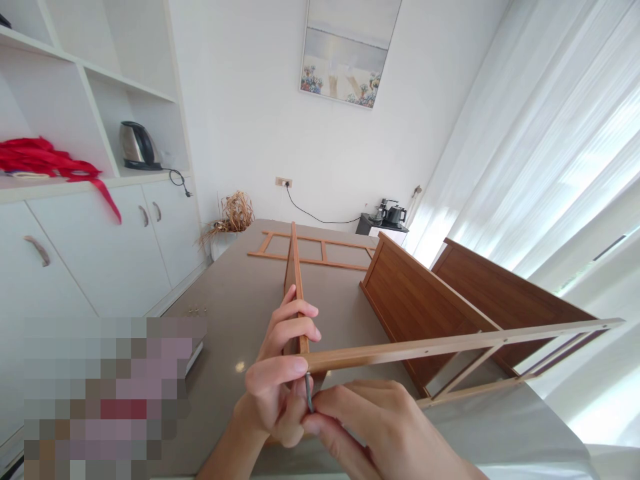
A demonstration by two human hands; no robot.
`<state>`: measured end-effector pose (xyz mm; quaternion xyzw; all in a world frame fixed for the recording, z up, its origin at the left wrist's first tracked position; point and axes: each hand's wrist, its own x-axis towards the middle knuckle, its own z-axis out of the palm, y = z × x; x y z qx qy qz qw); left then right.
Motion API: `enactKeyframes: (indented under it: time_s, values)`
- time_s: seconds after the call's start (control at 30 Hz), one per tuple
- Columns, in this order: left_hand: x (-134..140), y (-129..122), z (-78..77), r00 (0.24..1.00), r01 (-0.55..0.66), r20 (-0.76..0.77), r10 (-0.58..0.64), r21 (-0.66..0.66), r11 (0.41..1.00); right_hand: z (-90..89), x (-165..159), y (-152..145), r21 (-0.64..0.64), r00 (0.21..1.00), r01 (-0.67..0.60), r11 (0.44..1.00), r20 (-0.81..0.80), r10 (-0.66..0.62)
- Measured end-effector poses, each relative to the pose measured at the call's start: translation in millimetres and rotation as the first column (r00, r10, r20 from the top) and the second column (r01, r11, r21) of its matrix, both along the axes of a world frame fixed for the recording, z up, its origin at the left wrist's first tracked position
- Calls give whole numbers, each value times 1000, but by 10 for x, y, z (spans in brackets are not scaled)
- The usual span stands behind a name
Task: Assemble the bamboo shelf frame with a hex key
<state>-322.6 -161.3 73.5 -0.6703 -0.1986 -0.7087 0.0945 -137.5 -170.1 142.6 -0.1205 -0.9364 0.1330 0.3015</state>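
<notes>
My right hand pinches a thin grey metal rod, which looks like a hex key, between thumb and fingertips. The key's upper end meets the near corner of a wooden ladder-like frame. My left hand wraps around the near end of an upright wooden panel where it joins that frame. Left thumb and fingertips lie close to the key; the fastener itself is hidden. To the right, two brown wooden panels stand on edge along the frame.
Another ladder-like wooden frame lies flat at the far side of the grey table. Small metal pieces lie near the left edge. A kettle stands on the shelf; white curtains hang at right. The lower left is blurred out.
</notes>
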Motion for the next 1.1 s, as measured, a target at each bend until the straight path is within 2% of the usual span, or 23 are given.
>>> enactKeyframes:
  time_s: [0.1, 0.2, 0.27, 0.33, 0.4, 0.53, 0.83, 0.97, 1.1]
  values:
    - [14, 6, -11, 1000, 12, 8, -12, 8, 1000, 8, 1, 12, 60, 1000, -4, 998, -19, 5]
    - [46, 15, -28, 999, 8, 42, -8, 12, 1000, -44, -13, 11, 222, 998, -23, 975, -54, 36]
    - [61, 17, -33, 998, -2, 65, 2, 10, 1000, -85, -26, 12, 341, 989, 18, 940, -142, 33]
    - [64, 16, -33, 998, -1, 65, 0, 16, 1000, -102, -18, 22, 400, 978, 100, 911, -208, -17]
    - [54, 13, -31, 999, 5, 47, -5, 18, 1000, -88, 15, 38, 397, 982, 129, 909, -181, -61]
    - [25, 9, -31, 999, -5, 33, 5, 1, 1000, -35, 90, 75, 387, 993, 102, 916, -99, -68]
    - [13, 11, -29, 1000, -28, 14, 28, 4, 1000, -57, 50, 81, 420, 990, 130, 898, -111, -91]
    - [14, 17, -44, 1000, 0, 4, -1, 26, 1000, -37, 42, 79, 464, 981, 182, 867, -142, -130]
    - [15, 7, -54, 1000, 12, -20, -11, 15, 1000, 107, 84, 33, 573, 979, 191, 797, -47, -201]
